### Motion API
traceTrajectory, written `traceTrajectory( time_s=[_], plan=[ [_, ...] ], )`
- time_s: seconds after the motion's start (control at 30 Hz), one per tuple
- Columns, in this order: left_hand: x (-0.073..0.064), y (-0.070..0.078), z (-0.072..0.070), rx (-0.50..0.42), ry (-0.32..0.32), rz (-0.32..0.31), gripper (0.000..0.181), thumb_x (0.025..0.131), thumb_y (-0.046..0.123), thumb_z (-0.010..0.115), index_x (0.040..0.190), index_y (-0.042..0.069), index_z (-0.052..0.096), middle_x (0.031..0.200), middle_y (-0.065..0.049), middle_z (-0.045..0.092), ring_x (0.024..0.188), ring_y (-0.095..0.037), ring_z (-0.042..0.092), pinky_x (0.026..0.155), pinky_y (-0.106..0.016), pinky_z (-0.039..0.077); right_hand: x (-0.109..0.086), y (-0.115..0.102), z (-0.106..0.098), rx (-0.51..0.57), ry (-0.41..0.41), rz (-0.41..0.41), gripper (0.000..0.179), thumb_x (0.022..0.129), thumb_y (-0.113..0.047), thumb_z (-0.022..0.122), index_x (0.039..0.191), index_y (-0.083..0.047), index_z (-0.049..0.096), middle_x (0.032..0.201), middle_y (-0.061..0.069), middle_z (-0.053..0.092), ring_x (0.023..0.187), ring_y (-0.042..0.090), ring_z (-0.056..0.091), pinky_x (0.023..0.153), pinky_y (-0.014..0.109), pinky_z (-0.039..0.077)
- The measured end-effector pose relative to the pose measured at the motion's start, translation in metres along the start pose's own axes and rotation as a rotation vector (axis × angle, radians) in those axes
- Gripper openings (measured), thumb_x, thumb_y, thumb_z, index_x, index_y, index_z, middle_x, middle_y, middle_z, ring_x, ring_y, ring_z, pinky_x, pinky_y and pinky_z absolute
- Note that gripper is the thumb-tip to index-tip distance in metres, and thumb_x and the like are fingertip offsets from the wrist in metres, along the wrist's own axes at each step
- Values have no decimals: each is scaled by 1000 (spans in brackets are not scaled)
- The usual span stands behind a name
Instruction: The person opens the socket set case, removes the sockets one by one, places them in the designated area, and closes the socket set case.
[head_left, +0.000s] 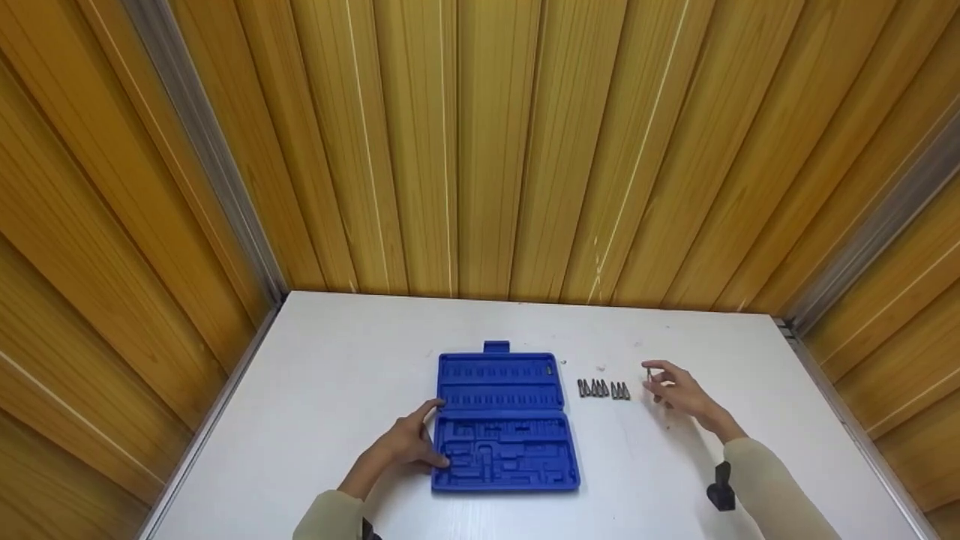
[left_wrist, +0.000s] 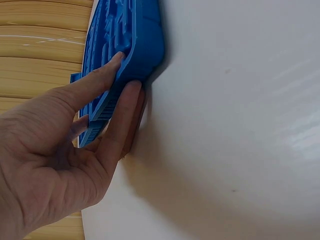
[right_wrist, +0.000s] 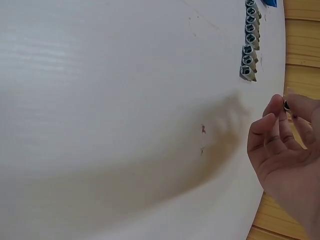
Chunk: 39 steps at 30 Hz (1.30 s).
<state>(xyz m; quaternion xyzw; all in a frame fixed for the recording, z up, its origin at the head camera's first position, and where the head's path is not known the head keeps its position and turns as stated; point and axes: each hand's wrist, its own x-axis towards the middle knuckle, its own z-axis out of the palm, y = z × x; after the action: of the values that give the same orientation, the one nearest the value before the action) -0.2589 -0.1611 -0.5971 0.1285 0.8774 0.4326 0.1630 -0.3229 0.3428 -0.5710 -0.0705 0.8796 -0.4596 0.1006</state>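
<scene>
A blue plastic tool case point(head_left: 504, 415) lies unfolded flat on the white table, its moulded slots facing up. My left hand point(head_left: 409, 441) grips its left edge. In the left wrist view the thumb presses on the rim of the case point(left_wrist: 150, 45) while fingers lie along its outer side. Right of the case, my right hand point(head_left: 679, 391) is raised above the table, pinching a small metal socket point(right_wrist: 286, 105) between thumb and fingertips. Several metal sockets point(head_left: 620, 390) stand in a row between case and right hand. One small piece point(head_left: 549, 370) sits in the lid's upper right corner.
The white table point(head_left: 337, 360) meets yellow wood-look wall panels point(head_left: 487, 150) at the back. Grey metal corner posts point(head_left: 217, 142) rise at both sides. A latch tab point(head_left: 496, 346) juts from the case's far edge.
</scene>
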Motion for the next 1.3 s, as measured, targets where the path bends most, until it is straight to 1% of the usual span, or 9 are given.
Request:
traceTrajectory(
  time_s=[0.1, 0.27, 0.4, 0.53, 0.67, 0.8, 0.9, 1.13, 1.3],
  plan=[
    [0, -1, 1, 11, 11, -5, 98, 70, 7, 93, 152, 8, 39, 79, -6, 65, 67, -12, 60, 74, -32, 51, -2, 5, -4, -23, 8, -14, 50, 105, -13, 57, 147, 9, 42, 115, 26, 61, 85, 21, 63, 69, 30, 51],
    [0, -1, 1, -5, 9, -2, 99, 70, 6, 93, 153, 8, 39, 80, -7, 65, 68, -13, 61, 74, -32, 51, -4, 13, -6, -77, 25, -21, 48, 102, -14, 63, 142, 8, 51, 112, 24, 66, 87, 22, 66, 68, 28, 53],
    [0, 0, 1, -11, 4, -5, 100, 70, 5, 93, 153, 8, 38, 80, -8, 66, 68, -13, 62, 73, -32, 52, -5, 18, -2, -94, 33, -44, 46, 100, -10, 64, 140, 10, 53, 109, 23, 65, 89, 22, 65, 67, 27, 52],
    [0, 1, 0, -5, 12, -22, 100, 69, 6, 93, 153, 8, 38, 80, -7, 66, 68, -13, 63, 74, -32, 52, -3, 19, 7, -113, 48, -47, 45, 99, -6, 64, 139, 10, 54, 112, 25, 65, 91, 22, 63, 66, 27, 51],
    [0, 2, 0, 6, 20, -33, 100, 69, 6, 94, 153, 9, 39, 80, -6, 66, 69, -12, 62, 75, -32, 52, 2, 22, 18, -143, 68, -53, 44, 98, -6, 65, 138, 9, 56, 113, 27, 65, 86, 18, 60, 59, 25, 48],
    [0, 2, 0, -6, 3, -34, 100, 70, 6, 93, 153, 9, 38, 78, -5, 63, 66, -12, 59, 71, -30, 51, 7, 26, 21, -150, 69, -78, 44, 99, -7, 65, 138, 10, 55, 110, 26, 65, 69, 12, 56, 52, 23, 44],
    [1, 2, 1, -25, -8, -32, 99, 71, 5, 93, 154, 8, 37, 78, -5, 63, 65, -11, 59, 68, -27, 50, 9, 28, 22, -151, 69, -65, 43, 99, -7, 65, 138, 8, 57, 107, 23, 65, 58, 10, 51, 48, 21, 41],
    [-1, 3, 0, -29, 9, -62, 101, 70, 3, 93, 154, 9, 37, 78, -5, 62, 64, -11, 60, 66, -26, 49, 11, 27, 24, -209, 69, -91, 43, 96, -9, 70, 134, 8, 60, 111, 24, 66, 90, 19, 57, 68, 24, 45],
    [0, 4, 2, -35, 7, -75, 102, 69, 3, 93, 154, 10, 37, 80, -6, 64, 66, -12, 62, 69, -27, 51, 10, 25, 26, -222, 76, -70, 42, 96, -8, 70, 133, 7, 61, 111, 22, 67, 93, 23, 59, 73, 27, 46]
  ],
)
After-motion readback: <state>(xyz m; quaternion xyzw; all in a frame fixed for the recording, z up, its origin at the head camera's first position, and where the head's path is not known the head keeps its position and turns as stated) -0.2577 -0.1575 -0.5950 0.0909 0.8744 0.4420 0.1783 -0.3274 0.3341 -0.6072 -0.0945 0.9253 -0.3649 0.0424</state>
